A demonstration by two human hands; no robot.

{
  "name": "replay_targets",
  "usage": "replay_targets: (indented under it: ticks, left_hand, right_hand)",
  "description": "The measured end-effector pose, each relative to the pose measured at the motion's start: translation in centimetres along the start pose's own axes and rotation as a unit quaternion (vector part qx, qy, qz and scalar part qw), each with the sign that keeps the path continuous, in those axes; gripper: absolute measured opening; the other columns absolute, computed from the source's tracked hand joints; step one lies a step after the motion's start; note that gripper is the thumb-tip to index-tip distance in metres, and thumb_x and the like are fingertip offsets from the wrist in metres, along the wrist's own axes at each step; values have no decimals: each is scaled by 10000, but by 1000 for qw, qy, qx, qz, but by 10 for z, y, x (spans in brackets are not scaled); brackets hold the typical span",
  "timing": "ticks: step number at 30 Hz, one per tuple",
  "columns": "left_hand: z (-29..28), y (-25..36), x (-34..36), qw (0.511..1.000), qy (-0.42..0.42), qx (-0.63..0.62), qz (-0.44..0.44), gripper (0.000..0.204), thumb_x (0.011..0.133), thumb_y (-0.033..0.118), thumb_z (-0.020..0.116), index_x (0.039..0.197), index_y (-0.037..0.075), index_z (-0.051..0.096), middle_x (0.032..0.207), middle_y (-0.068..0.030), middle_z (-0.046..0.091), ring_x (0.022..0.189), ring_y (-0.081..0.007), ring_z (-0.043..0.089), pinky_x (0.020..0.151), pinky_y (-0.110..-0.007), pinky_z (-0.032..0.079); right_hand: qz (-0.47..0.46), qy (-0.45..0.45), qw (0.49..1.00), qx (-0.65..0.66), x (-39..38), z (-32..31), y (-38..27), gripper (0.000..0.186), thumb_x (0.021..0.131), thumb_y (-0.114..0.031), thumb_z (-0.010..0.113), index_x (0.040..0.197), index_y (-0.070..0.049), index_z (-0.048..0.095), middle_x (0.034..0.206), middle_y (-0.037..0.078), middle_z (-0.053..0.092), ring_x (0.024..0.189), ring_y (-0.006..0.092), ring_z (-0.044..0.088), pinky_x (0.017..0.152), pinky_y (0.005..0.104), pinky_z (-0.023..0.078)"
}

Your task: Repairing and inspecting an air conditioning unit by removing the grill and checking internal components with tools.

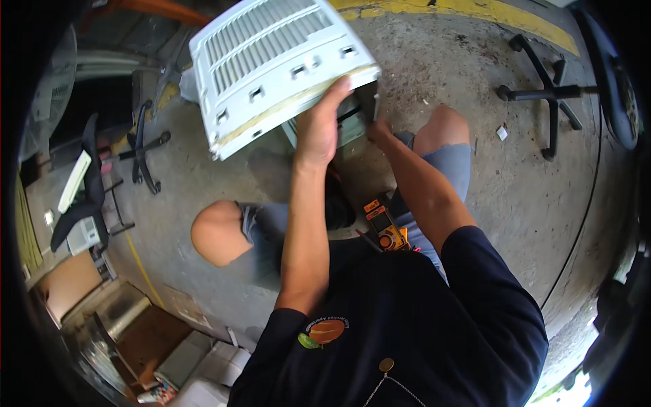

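Observation:
A white louvred plastic panel point(264, 61) with square openings and a yellowish strip along its edge is tilted up at the top centre. My left hand point(319, 125) grips its near edge, thumb on the face. Partly hidden beneath it is a pale grey-green boxy part point(352, 138). My right hand point(380, 130) is at the panel's lower right corner, by a dark side piece; its fingers are hidden. An orange and black multimeter point(383, 224) lies between my legs, beside my right thigh.
Chair bases with casters point(553, 91) stand at the right and left point(141, 146). A black chair part with a pale strip point(88, 176) is at left. Cardboard and boxes point(217, 363) crowd the lower left. A cable runs along the concrete floor point(502, 197) at right.

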State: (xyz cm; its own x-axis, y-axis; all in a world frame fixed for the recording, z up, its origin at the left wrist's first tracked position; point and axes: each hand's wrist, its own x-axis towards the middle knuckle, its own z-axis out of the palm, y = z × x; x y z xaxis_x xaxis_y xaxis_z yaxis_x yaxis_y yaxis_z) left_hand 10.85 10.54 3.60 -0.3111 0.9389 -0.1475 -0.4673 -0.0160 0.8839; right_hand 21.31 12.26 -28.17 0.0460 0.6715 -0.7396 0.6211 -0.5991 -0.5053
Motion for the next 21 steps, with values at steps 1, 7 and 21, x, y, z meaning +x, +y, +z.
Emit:
replay_targets:
  ticks: [1, 7, 21]
  left_hand:
    - [8, -2, -2, 1000, 15, 3, -23, 498, 1001, -1, 719, 1489, -6, 615, 1330, -125, 743, 1169, -210, 714, 1020, -331, 554]
    - [53, -11, -3, 998, -49, -17, -31, 366, 955, 76, 787, 1301, -39, 755, 1290, -114, 792, 1148, -219, 751, 1059, -316, 558]
    - [48, -4, -5, 996, -53, 77, 13, 332, 1002, 161, 721, 1282, -4, 789, 1251, -126, 813, 1057, -224, 790, 892, -288, 615]
  right_hand:
    - [2, 5, 1000, 12, 3, -2, -2, 334, 924, -226, 713, 1048, 76, 782, 955, 236, 770, 714, 371, 729, 621, 486, 586]
    - [10, 16, 998, 60, 22, -32, 13, 259, 921, -204, 745, 961, 52, 759, 864, 198, 731, 630, 309, 671, 533, 423, 523]
    - [-46, 35, 988, 141, 17, -70, 12, 231, 922, -153, 759, 784, 30, 726, 660, 140, 655, 498, 231, 593, 428, 336, 442]
